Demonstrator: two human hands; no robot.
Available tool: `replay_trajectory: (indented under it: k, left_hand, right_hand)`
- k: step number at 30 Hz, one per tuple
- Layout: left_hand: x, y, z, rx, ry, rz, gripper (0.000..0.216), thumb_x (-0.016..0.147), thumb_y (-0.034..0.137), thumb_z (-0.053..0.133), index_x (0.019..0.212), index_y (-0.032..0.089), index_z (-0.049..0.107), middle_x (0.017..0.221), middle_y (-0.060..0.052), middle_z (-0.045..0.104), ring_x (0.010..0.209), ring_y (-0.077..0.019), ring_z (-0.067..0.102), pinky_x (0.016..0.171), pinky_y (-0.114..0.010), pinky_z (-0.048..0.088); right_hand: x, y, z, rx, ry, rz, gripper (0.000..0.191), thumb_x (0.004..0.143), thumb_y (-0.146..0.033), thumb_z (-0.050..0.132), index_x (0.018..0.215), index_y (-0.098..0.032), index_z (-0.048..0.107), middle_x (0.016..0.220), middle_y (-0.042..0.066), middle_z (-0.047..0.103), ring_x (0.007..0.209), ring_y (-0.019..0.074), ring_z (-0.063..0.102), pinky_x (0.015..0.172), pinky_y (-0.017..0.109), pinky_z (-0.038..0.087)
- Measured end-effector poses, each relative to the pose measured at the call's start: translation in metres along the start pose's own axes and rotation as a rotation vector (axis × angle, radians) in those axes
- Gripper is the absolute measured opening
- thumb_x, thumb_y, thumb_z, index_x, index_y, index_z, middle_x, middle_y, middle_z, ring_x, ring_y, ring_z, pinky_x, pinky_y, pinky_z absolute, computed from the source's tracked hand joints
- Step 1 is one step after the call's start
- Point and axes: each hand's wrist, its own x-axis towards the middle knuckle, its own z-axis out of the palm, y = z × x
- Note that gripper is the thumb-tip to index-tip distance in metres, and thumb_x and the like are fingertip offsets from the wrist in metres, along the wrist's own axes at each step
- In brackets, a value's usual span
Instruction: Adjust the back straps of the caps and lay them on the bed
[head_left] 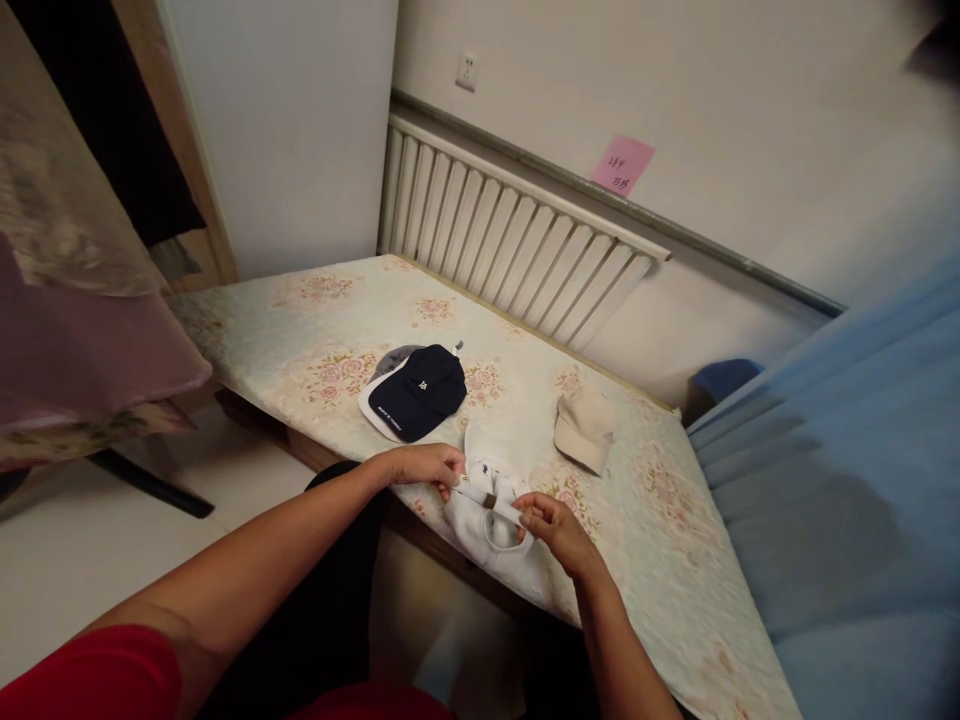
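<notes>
A white baseball cap [472, 530] lies at the near edge of the floral mattress [435, 310], its back opening towards me. My left hand [427, 468] pinches one end of the cap's back strap. The other end of the strap is between the fingers of my right hand [559, 530], and a small dark buckle [490, 501] sits on the strap between both hands. Beyond my left hand, a navy cap [424, 393] rests on top of other caps, one white and one grey. To the right stands a beige cap [585, 430].
A white radiator [502, 225] runs along the wall behind the mattress. Blue curtains [862, 480] hang at the right. Clothes and cloth [82, 330] cover something at the left. A pink note [624, 165] and a socket [466, 72] are on the wall.
</notes>
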Motion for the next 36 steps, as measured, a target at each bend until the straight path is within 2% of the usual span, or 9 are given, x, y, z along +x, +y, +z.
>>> replay_trajectory:
  k: [7, 10, 13, 21, 28, 36]
  left_hand:
    - [0.002, 0.004, 0.004, 0.049, -0.003, -0.006, 0.008, 0.061, 0.018, 0.056, 0.066, 0.016, 0.051, 0.061, 0.005, 0.054, 0.057, -0.0103, 0.058, 0.058, -0.021, 0.044]
    - [0.002, 0.005, 0.005, 0.070, -0.006, -0.002, 0.008, 0.062, 0.018, 0.056, 0.068, 0.016, 0.051, 0.062, 0.005, 0.055, 0.059, -0.0107, 0.058, 0.059, -0.022, 0.044]
    - [0.003, 0.006, 0.006, 0.093, -0.017, 0.001, 0.009, 0.062, 0.018, 0.057, 0.067, 0.016, 0.051, 0.061, 0.005, 0.054, 0.058, -0.0105, 0.058, 0.059, -0.022, 0.044]
    - [0.003, 0.004, 0.006, 0.120, -0.004, 0.020, 0.008, 0.063, 0.018, 0.057, 0.066, 0.016, 0.049, 0.061, 0.005, 0.052, 0.058, -0.0098, 0.057, 0.057, -0.020, 0.042]
    - [0.003, 0.009, 0.009, 0.165, -0.014, 0.026, 0.007, 0.064, 0.018, 0.056, 0.069, 0.016, 0.050, 0.060, 0.005, 0.053, 0.057, -0.0103, 0.056, 0.055, -0.020, 0.041]
    - [0.002, 0.012, 0.011, 0.157, -0.024, 0.023, 0.009, 0.066, 0.020, 0.058, 0.069, 0.016, 0.050, 0.060, 0.004, 0.054, 0.058, -0.0116, 0.056, 0.056, -0.021, 0.041]
  right_hand:
    - [0.010, -0.027, 0.013, -0.205, -0.068, -0.006, 0.022, 0.078, -0.030, 0.059, 0.097, -0.018, 0.063, 0.066, -0.001, 0.064, 0.061, 0.0135, 0.054, 0.060, 0.026, 0.037]
    - [0.015, -0.040, 0.021, -0.296, -0.097, -0.025, 0.014, 0.079, -0.029, 0.057, 0.085, -0.019, 0.064, 0.065, -0.002, 0.063, 0.059, 0.0120, 0.052, 0.057, 0.024, 0.035]
    - [0.020, -0.046, 0.028, -0.346, -0.109, 0.003, 0.016, 0.079, -0.030, 0.056, 0.070, -0.018, 0.060, 0.062, -0.002, 0.062, 0.055, 0.0105, 0.049, 0.054, 0.023, 0.033]
    - [0.024, -0.033, 0.033, -0.286, -0.026, 0.066, 0.018, 0.076, -0.031, 0.057, 0.064, -0.018, 0.055, 0.055, -0.002, 0.059, 0.050, 0.0105, 0.049, 0.053, 0.023, 0.034]
    - [0.024, -0.038, 0.037, -0.330, -0.034, 0.039, 0.018, 0.075, -0.031, 0.059, 0.062, -0.018, 0.055, 0.055, -0.004, 0.052, 0.052, 0.0099, 0.044, 0.051, 0.023, 0.031]
    - [0.024, -0.029, 0.037, -0.265, 0.001, 0.077, 0.017, 0.075, -0.031, 0.058, 0.064, -0.018, 0.056, 0.055, -0.004, 0.053, 0.051, 0.0096, 0.042, 0.051, 0.023, 0.031]
